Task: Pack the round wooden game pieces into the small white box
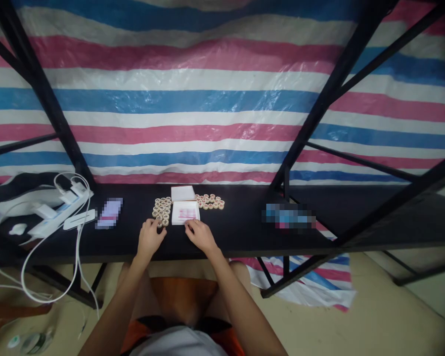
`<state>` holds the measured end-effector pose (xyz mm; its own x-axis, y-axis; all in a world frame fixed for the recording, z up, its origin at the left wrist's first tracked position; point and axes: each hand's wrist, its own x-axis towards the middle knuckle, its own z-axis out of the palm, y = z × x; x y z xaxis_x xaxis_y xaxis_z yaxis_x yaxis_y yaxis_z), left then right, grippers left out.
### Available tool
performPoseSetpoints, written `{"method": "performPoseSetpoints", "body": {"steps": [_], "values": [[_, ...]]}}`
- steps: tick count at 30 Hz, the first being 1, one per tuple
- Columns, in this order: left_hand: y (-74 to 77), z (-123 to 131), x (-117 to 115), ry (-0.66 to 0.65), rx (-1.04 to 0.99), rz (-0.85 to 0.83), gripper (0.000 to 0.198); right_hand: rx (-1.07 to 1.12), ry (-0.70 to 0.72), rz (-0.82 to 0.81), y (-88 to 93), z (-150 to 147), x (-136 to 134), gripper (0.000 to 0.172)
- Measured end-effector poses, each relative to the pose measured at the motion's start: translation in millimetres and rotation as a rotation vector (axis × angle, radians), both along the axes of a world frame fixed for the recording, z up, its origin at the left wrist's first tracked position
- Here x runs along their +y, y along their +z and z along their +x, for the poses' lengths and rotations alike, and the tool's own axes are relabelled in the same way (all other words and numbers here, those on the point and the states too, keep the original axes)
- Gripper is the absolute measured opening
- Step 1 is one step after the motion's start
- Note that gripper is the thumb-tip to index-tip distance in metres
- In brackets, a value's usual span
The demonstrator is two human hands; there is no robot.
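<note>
My left hand [151,239] rests at the near end of a block of round xiangqi pieces [161,209] with dark characters. Its thumb and fingers are apart, touching the nearest pieces. My right hand [201,235] has its fingers bent at the near right edge of an open white box [175,213], seemingly gripping that edge; the fingertips are partly hidden. Pink-red grid lines show inside the box. Behind it, the lid [182,193] lies opened back. To the right of the box, more xiangqi pieces [210,201] with red characters lie in rows.
A black tabletop [241,232] carries everything. On its left are a blurred phone-like item [109,213], a white power strip [61,215] and looping white cables [24,269]. Farther right lies a blurred blue item [287,215]. Black metal frame bars [311,118] stand before a striped plastic sheet [193,99].
</note>
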<state>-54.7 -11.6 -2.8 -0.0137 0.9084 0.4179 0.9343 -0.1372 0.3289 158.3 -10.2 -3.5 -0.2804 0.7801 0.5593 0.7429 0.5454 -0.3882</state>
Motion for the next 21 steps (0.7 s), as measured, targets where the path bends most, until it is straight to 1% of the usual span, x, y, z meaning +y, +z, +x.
{"method": "performPoseSetpoints", "body": {"steps": [3,6,9,11,12,14,16,18,21], "values": [[0.0,0,-1,0.002,0.043,-0.003,0.018,-0.037,0.029,-0.044,0.1,-1,-1,0.016],[-0.6,-2,-1,0.032,0.058,0.014,0.016,-0.045,0.036,-0.066,-0.6,-1,-1,0.017],[0.5,-4,-1,0.028,0.000,0.029,0.015,-0.056,0.041,-0.078,-0.4,-2,-2,0.016],[2.6,-2,-3,-0.047,-0.127,0.053,0.013,-0.059,0.053,-0.077,1.2,-2,-4,0.017],[3.9,1,-4,-0.117,-0.206,0.063,0.012,-0.056,0.064,-0.074,2.6,-2,-6,0.018],[6.5,11,-8,-0.305,-0.338,0.060,0.012,-0.042,0.092,-0.067,6.2,-2,-10,0.020],[8.5,24,-12,-0.478,-0.395,0.041,0.013,-0.027,0.127,-0.066,10.1,-1,-14,0.024],[10.1,37,-12,-0.547,-0.445,0.036,0.012,-0.011,0.161,-0.067,12.7,0,-16,0.029],[12.1,52,-5,-0.543,-0.514,0.004,0.009,0.033,0.178,-0.059,12.1,2,-15,0.036]]}}
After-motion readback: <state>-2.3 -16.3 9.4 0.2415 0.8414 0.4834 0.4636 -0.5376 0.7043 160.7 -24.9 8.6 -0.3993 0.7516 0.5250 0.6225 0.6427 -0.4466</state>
